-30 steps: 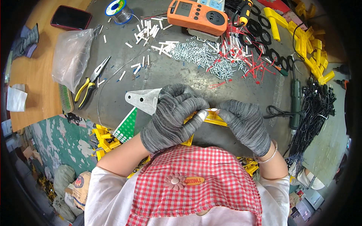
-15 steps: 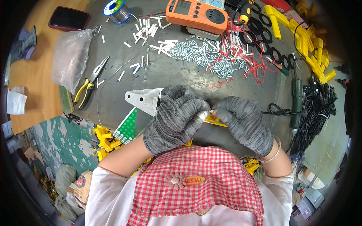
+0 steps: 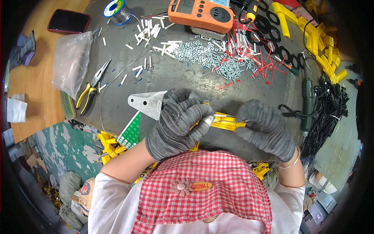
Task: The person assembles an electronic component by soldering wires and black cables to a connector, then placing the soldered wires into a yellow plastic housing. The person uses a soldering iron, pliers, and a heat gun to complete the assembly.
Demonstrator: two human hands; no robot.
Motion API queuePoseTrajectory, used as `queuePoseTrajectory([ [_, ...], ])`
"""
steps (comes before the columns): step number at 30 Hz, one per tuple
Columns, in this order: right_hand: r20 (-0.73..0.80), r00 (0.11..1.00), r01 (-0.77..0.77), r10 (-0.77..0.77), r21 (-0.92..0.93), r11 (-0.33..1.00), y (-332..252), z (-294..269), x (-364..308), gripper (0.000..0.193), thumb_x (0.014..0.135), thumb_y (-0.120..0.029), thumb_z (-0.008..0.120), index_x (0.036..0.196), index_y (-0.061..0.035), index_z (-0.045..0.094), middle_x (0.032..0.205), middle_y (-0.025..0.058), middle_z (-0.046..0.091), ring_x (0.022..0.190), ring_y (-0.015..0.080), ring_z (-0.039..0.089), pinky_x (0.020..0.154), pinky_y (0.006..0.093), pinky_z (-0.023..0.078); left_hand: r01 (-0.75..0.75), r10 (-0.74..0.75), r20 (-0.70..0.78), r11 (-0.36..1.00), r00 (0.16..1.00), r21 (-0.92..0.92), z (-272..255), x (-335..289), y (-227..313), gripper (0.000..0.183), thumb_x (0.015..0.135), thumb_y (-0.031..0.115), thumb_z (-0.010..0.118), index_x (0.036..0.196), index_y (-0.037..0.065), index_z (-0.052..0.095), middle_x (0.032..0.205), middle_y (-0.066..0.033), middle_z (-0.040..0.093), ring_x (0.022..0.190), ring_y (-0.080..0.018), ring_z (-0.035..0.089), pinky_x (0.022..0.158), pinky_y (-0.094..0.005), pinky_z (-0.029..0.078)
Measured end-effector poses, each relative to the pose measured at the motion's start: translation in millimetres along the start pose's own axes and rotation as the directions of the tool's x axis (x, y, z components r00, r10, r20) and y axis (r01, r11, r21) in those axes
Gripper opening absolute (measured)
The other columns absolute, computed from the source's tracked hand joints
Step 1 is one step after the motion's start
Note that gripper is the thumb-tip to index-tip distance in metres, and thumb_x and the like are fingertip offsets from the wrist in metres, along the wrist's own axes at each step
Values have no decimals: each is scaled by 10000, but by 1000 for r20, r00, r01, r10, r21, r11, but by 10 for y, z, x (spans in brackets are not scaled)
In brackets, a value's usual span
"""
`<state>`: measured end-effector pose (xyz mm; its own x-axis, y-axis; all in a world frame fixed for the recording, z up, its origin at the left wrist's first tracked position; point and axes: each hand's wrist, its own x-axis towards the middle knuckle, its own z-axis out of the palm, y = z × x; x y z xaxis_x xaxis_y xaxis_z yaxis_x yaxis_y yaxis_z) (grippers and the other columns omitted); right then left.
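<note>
I'm looking at an assembly workshop: loose screws (image 3: 230, 70), a solder reel (image 3: 123, 16) and an orange meter (image 3: 206, 23) lie toward the far edge of the metal surface (image 3: 179, 80), pliers (image 3: 92, 87) near its left, yellow plastic parts (image 3: 312, 43) at the far right corner, black cables (image 3: 329, 113) by the right edge.

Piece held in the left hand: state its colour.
The held piece is yellow, seen best in the head view.

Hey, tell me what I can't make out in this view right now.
All in the head view:
Yellow part: partly hidden by the left hand.
Right hand: its curled fingers hide whether it holds anything.
Metal plate: right end hidden by the left hand.
Meter: top cut off by the upper edge.
Screws: too small and heaped to count.
</note>
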<state>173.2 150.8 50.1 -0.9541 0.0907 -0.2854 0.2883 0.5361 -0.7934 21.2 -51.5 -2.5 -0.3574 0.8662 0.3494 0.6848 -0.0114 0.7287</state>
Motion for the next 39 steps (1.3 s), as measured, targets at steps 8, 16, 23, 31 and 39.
queuePoseTrajectory([
  [8,-152,922,302,-357,-297,906,-3,272,77,256,743,-103,707,997,-80,693,1125,141,651,1062,344,608,904,420,507,-7,9,-31,999,999,47,67,24,11,229,757,106,749,965,72,660,847,-74,634,841,-293,587,800,-425,436],
  [16,-219,915,253,-338,-339,906,-13,326,80,250,836,-67,649,1084,-82,682,1185,153,633,1079,333,609,930,418,504,53,-45,-78,994,996,98,-95,-60,56,233,746,95,730,970,79,669,917,-82,636,875,-291,597,844,-419,440],
  [23,36,963,246,-266,-515,821,-76,251,35,165,856,-196,676,969,-85,723,891,148,645,700,267,646,635,383,524,82,-67,-63,961,996,263,86,-287,99,289,725,167,770,1005,150,700,1099,-113,603,1045,-339,523,940,-512,371],
  [31,-257,922,237,-288,-213,948,-56,208,256,128,838,-238,669,930,-164,720,988,90,659,900,291,606,837,408,471,102,-49,-118,863,992,495,117,-455,141,260,711,211,761,968,208,722,1009,-6,643,1038,-247,536,886,-507,366],
  [39,-50,916,308,-398,-548,778,-31,436,634,268,726,-256,763,978,-163,764,1335,70,603,1252,305,503,1073,443,338,-92,107,5,835,994,542,122,-504,81,304,693,276,713,997,272,716,972,68,688,994,-196,586,926,-503,329],
])
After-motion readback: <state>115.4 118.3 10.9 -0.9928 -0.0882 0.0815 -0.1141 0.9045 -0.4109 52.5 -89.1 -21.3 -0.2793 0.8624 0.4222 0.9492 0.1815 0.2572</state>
